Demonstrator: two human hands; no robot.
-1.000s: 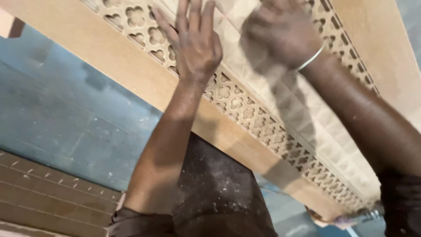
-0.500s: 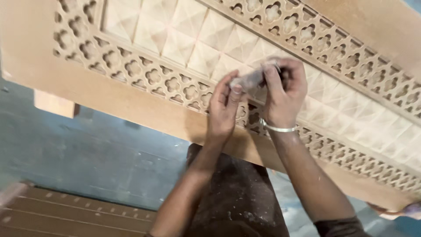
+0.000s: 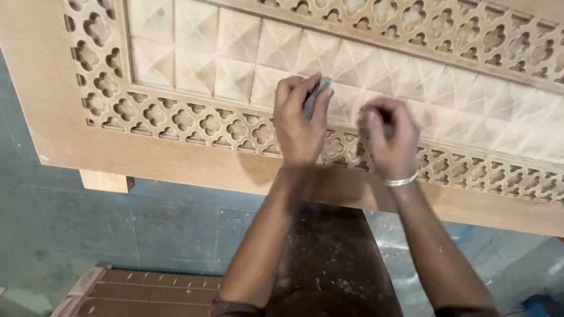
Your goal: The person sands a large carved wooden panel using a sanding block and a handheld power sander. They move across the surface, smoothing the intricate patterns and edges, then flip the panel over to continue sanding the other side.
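Carved wooden panel (image 3: 176,158) spans scene, lattice border around raised pyramid squares, resting on support. Left hand (image 3: 301,120) over near lattice edge, fingers pinching small grey sanding pad (image 3: 315,95) at its far side. Right hand (image 3: 390,138) just right, curled shut over panel; contents unclear. Bangle (image 3: 401,181) on right wrist.

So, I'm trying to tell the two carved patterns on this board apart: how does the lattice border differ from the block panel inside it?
The lattice border is cut into small clover-shaped holes; the block panel is solid, raised pyramid squares. The border is browner, the panel paler. The border runs as a narrow band; the panel fills the wide middle, where the left hand and right hand rest. Both are carved in one wooden board.
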